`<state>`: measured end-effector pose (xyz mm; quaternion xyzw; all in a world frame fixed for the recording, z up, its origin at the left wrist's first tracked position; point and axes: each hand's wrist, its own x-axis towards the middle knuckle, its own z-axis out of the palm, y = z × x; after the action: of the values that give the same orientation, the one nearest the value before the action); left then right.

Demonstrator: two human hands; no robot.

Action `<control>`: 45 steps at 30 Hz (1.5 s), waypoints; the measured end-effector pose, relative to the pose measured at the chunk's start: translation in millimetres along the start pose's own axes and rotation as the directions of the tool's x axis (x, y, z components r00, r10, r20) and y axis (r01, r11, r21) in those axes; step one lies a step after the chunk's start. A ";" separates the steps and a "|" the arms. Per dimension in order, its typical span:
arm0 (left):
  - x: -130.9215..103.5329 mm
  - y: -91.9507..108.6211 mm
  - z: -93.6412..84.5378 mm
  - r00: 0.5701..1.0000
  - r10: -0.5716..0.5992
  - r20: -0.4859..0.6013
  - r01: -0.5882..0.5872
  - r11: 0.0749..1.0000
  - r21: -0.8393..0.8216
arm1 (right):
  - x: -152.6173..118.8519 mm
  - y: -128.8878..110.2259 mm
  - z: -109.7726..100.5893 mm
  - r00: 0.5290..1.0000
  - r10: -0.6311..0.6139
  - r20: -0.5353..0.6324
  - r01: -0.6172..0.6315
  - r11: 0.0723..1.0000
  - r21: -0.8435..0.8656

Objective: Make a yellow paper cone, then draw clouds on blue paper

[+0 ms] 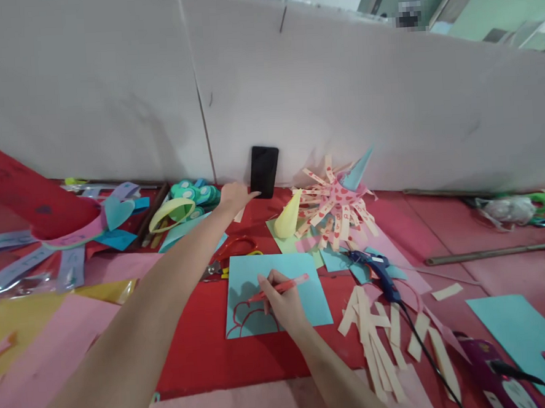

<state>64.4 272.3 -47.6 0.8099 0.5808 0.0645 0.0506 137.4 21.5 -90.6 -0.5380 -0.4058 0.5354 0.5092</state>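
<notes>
A red marker [284, 286] is held in my right hand [278, 293], its tip near red curved lines on a light blue sheet [306, 309]. The curves run along the sheet's lower left part. My left hand [235, 197] reaches far forward, close to the black phone [265, 170] that leans on the wall; its thumb points at the phone's lower edge. What its curled fingers hold, if anything, is hidden. Red-handled scissors [231, 249] lie behind the blue sheet's left corner, and a yellow paper cone [288, 216] stands behind it.
A blue glue gun [382, 274] with a black cord lies right of the sheet, beside cream paper strips [371, 346]. Farther back stands a pink crown with strips [341, 203]. At left are a red cone [45, 193] and pink paper [63, 340]. A purple pouch [488, 363] sits lower right.
</notes>
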 end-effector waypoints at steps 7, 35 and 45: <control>17.4 -4.6 20.8 0.996 -0.005 -0.092 -0.014 0.980 -0.198 | -0.1 -0.8 1.2 1.000 0.027 -0.002 -0.027 1.000 -0.013; 33.1 -1.9 37.1 0.998 -0.012 -0.067 -0.010 0.946 -0.324 | 0.5 -1.2 1.1 0.998 0.061 0.006 -0.061 0.998 -0.010; 34.3 -1.1 32.3 0.999 0.042 -0.030 -0.049 0.946 -0.320 | 1.3 -0.3 1.5 0.999 0.049 0.006 -0.049 0.999 0.001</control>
<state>79.5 304.9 -78.0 0.8033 0.5444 0.1684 0.1735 136.0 23.0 -90.4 -0.5459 -0.3939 0.5496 0.4948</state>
